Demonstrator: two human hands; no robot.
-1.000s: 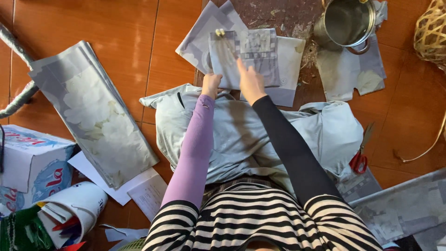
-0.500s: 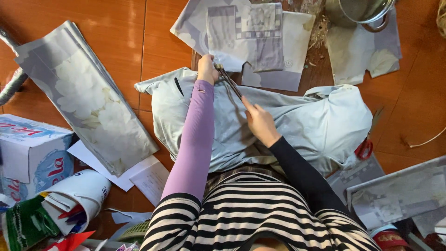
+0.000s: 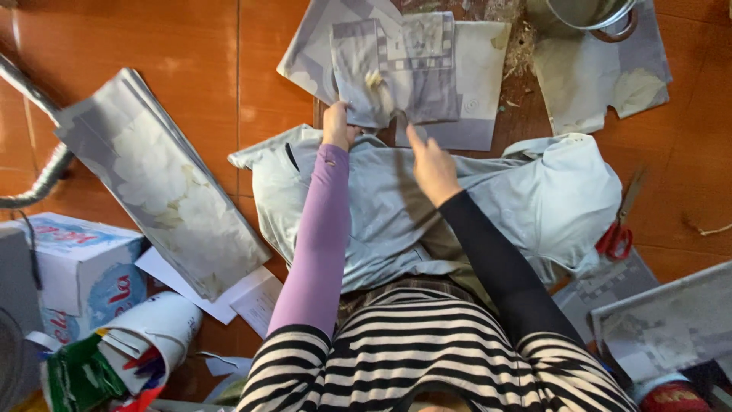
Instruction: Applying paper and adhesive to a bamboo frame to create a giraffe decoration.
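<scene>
My left hand [image 3: 338, 126], in a purple sleeve, pinches the near edge of a grey patterned paper sheet [image 3: 396, 72] on the floor ahead. My right hand [image 3: 431, 164], in a black sleeve, hovers just short of that sheet's lower edge. Its fingers point forward and I see nothing in them. Both forearms lie over a pale grey-blue cloth [image 3: 534, 198] spread across my lap and the floor. More paper sheets [image 3: 476, 84] lie under the patterned one.
Red-handled scissors [image 3: 619, 229] lie right of the cloth. A metal pot [image 3: 591, 11] stands at the top right on cut paper. A stack of grey floral sheets [image 3: 164, 191] lies left, and a cardboard box [image 3: 84, 267] and paper rolls [image 3: 152, 336] sit at lower left.
My right hand, drawn back over the cloth half a second ago, has reached forward again to the paper's edge. My left hand has stayed at the sheet.
</scene>
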